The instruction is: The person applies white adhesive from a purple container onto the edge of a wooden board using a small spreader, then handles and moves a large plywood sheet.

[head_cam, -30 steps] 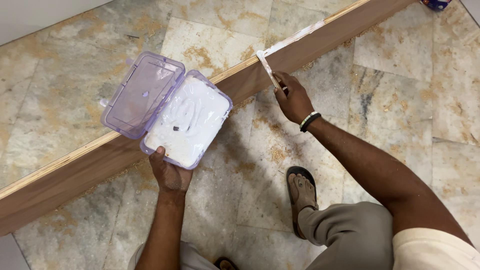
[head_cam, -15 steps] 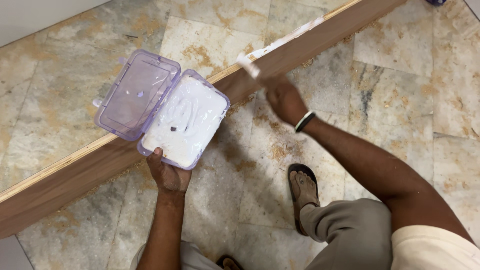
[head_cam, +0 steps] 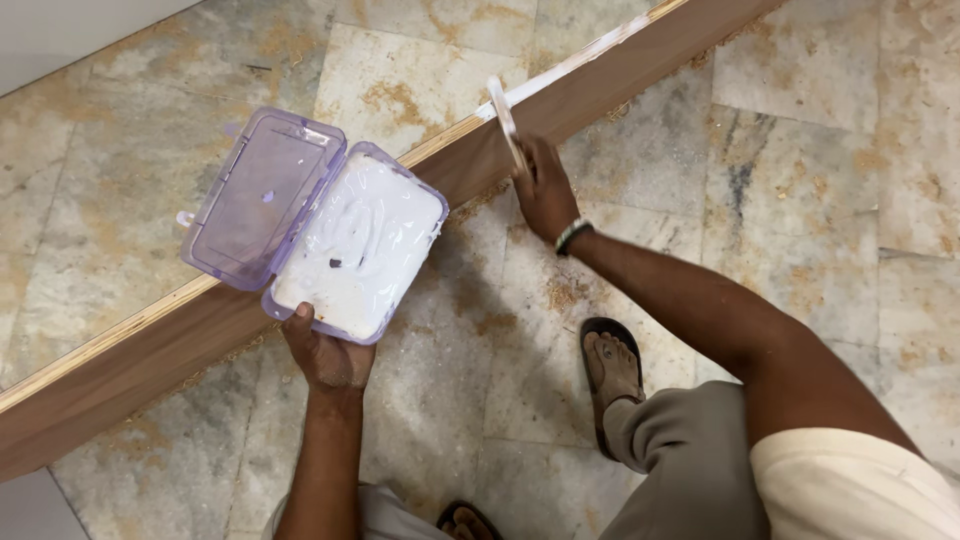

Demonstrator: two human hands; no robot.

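Head view: your left hand (head_cam: 328, 358) grips the open purple box (head_cam: 318, 225) of white paste above the plank (head_cam: 180, 340); your right hand (head_cam: 545, 190) grips a white scraper (head_cam: 505, 118) against the plank's edge.

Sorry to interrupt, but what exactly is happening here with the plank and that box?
A person crouches on a stone tile floor beside a long wooden plank standing on edge. The left hand holds an open purple plastic box filled with white paste, its lid folded back. The right hand presses a flat white spreader against the plank's top edge, where a strip of white paste already runs further along. Sawdust lies scattered on the floor.
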